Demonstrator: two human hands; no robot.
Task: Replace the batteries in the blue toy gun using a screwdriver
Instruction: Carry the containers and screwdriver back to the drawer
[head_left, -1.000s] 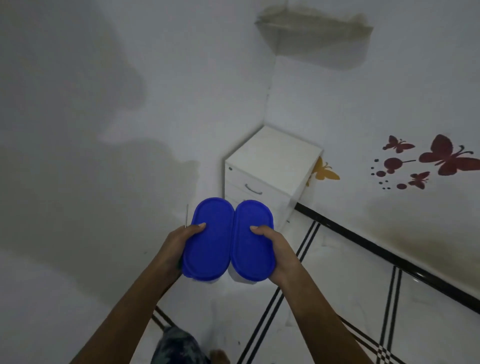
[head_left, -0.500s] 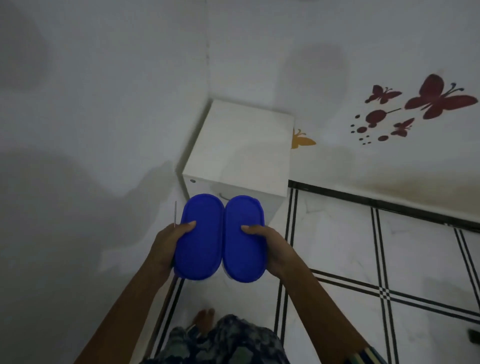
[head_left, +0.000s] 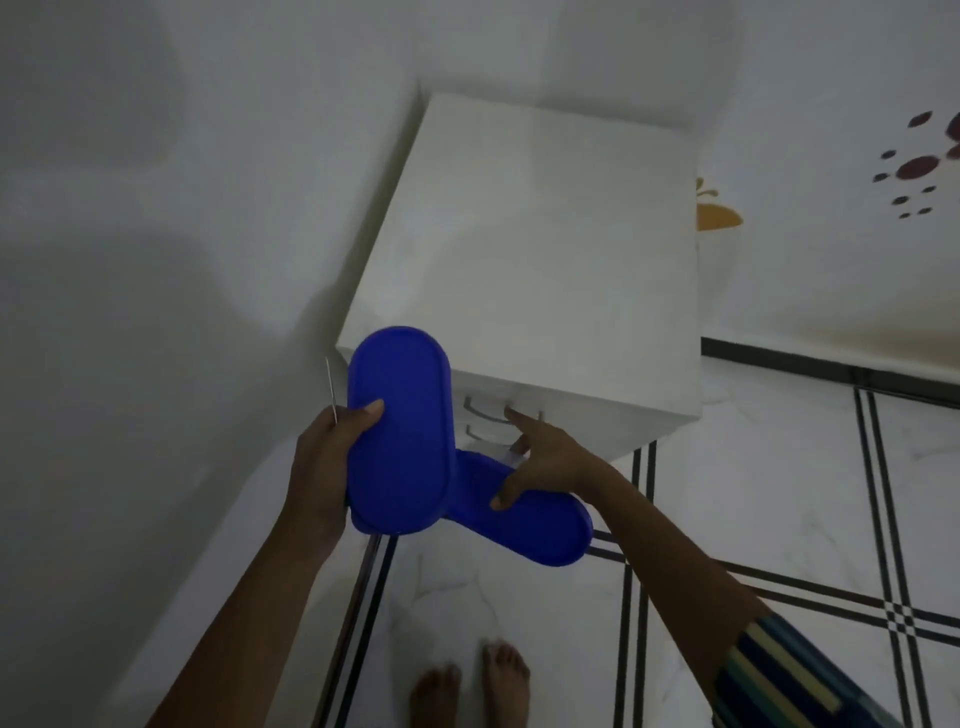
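The white cabinet (head_left: 524, 249) fills the frame's centre, set into the corner of the walls (head_left: 156, 260) at left and top. Two blue-lidded containers (head_left: 397, 431) overlap its drawer handles (head_left: 485, 414); open floor (head_left: 779, 493) lies lower right.

The room is dim, with a cool grey cast. Broad soft shadows spread over the left wall (head_left: 130, 260), and a fainter one crosses the white cabinet (head_left: 545, 234) top. The floor tiles (head_left: 753, 467) carry a weak sheen. Lines bow toward the edges; detail is soft everywhere, and the right hand (head_left: 540, 460) looks slightly smeared.
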